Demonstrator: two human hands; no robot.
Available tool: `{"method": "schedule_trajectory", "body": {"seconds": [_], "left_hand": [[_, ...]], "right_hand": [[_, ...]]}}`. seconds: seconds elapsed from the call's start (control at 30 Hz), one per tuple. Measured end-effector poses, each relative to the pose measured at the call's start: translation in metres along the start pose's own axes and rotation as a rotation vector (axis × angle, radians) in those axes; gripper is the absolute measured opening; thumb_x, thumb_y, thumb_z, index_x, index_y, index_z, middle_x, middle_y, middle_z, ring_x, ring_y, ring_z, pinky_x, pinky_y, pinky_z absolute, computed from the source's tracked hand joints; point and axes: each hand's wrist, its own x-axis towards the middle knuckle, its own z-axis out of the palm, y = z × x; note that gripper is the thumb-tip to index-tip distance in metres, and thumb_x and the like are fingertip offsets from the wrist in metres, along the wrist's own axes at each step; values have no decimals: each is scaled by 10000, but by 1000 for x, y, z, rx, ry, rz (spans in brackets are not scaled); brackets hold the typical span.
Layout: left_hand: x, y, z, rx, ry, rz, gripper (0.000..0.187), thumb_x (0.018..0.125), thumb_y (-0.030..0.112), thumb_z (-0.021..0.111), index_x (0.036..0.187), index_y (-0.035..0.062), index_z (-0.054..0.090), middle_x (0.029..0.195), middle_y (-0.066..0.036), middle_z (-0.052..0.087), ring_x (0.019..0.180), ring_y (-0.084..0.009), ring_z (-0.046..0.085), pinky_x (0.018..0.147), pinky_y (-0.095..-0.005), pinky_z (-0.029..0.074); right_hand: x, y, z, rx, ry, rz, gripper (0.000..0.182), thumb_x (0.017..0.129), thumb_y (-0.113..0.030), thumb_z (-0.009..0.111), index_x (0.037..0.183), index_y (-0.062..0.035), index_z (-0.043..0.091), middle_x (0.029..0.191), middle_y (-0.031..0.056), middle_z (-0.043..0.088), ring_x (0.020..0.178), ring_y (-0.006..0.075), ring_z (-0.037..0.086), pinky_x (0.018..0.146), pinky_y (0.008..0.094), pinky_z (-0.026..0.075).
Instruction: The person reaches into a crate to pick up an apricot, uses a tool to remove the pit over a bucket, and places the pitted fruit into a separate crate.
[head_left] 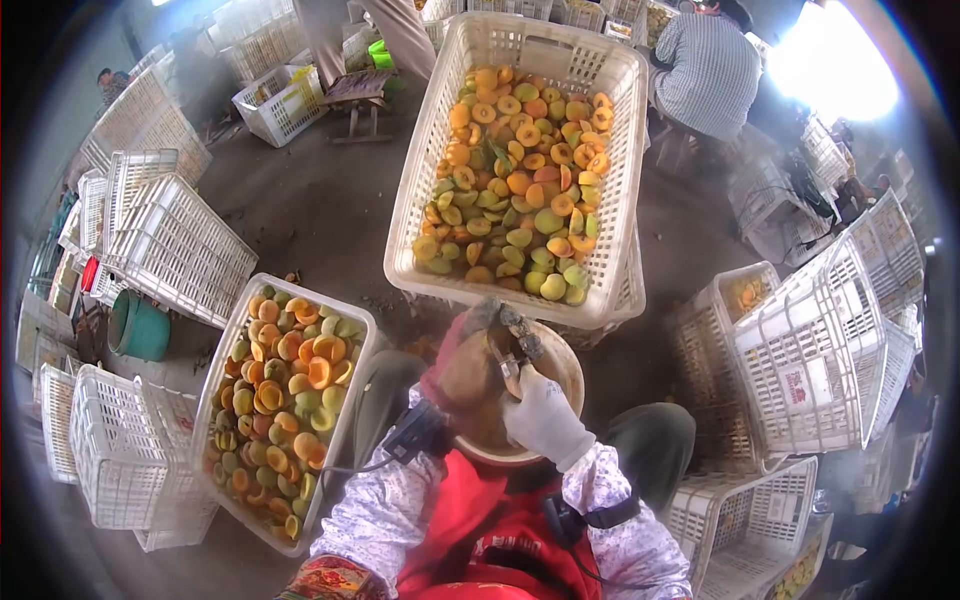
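Observation:
In a white glove, my right hand [545, 418] grips a small hand tool [511, 376] with a metal end, pointing up toward my other hand. My left hand [472, 352], in a reddish glove with dark, soiled fingertips, curls in front of the tool's end; I cannot tell what is inside its fingers. Both hands are over a round tub [568, 372] between my knees. Just beyond them, a big white crate [398, 235] holds many halved orange and green fruits [520, 180], apricot- or peach-like. Another white crate [366, 335] of similar fruit halves [285, 385] stands by my left knee.
Stacked white crates [175, 245] lean at the left, near a green bucket [140, 328]. More crates [800, 350] rise at the right. A person in a striped top [708, 75] sits at the back right; a small stool [357, 90] stands back left.

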Motion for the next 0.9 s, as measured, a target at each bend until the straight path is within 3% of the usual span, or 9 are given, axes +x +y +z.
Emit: {"method": "schedule_trajectory", "body": {"seconds": [0.13, 0.2, 0.27, 0.6, 0.67, 0.73, 0.8, 0.87, 0.9], "left_hand": [[-18, 1, 32, -939, 299, -404, 202, 919, 222, 554, 1048, 67, 559, 959, -56, 604, 876, -202, 608, 779, -344, 504], [-20, 1, 42, -1564, 503, -661, 216, 940, 264, 544, 1037, 73, 564, 945, -57, 603, 842, -215, 616, 752, -359, 519], [-13, 0, 27, -1470, 363, -632, 234, 955, 289, 524, 1035, 72, 561, 946, -61, 606, 833, -211, 621, 736, -356, 526], [-6, 14, 13, -1116, 74, -463, 293, 992, 317, 452, 1028, 44, 552, 882, -72, 621, 832, -204, 630, 724, -351, 534], [-19, 6, 34, -1440, 103, -471, 260, 988, 273, 458, 1020, 37, 561, 887, -86, 634, 833, -207, 635, 738, -339, 534], [-52, -25, 72, -2026, 58, -673, 386, 953, 252, 434, 1233, -2, 508, 1099, -125, 622, 1066, -261, 563, 1039, -390, 354], [-61, -30, 97, -2299, 301, -956, 370, 936, 175, 455, 1258, -2, 497, 1088, -139, 610, 1037, -246, 574, 962, -361, 427], [-84, -64, 136, -1051, -94, -719, 385, 919, 181, 500, 1260, 2, 502, 1125, -132, 603, 1014, -245, 587, 907, -343, 470], [-85, -67, 140, -1249, 37, -653, 358, 920, 169, 524, 1238, 5, 521, 1113, -109, 604, 1001, -232, 592, 864, -345, 492]], "right_hand": [[-5, -6, 2, -91, 69, -47, 165, 825, -86, 537, 928, 43, 544, 677, 245, 603, 652, 382, 623, 607, 437, 489], [-2, -9, -5, -137, 134, -123, 169, 844, -124, 550, 865, 43, 559, 632, 158, 604, 528, 258, 616, 503, 359, 477], [1, -32, -33, 500, -402, 441, 203, 844, -158, 576, 782, 36, 566, 616, 85, 583, 470, 155, 572, 434, 296, 433], [-1, 0, -28, 789, -492, 561, 127, 888, -128, 528, 806, -41, 483, 598, 33, 486, 427, 103, 425, 391, 249, 338], [-10, -3, -23, 762, -435, 561, 120, 883, -123, 523, 805, -43, 479, 596, 32, 483, 426, 102, 423, 388, 248, 340], [-10, -6, -24, 730, -374, 544, 112, 879, -118, 518, 805, -44, 476, 594, 30, 480, 426, 101, 422, 386, 248, 342], [-15, -7, -24, 815, -430, 524, 97, 869, -112, 509, 814, -40, 475, 600, 34, 487, 421, 102, 425, 376, 253, 344], [-18, 0, -21, 790, -457, 545, 105, 867, -118, 512, 803, -48, 467, 604, 39, 492, 417, 100, 422, 366, 257, 333], [-17, 4, -21, 794, -480, 549, 93, 869, -122, 515, 836, -39, 490, 613, 36, 494, 416, 101, 429, 370, 253, 339]]}}
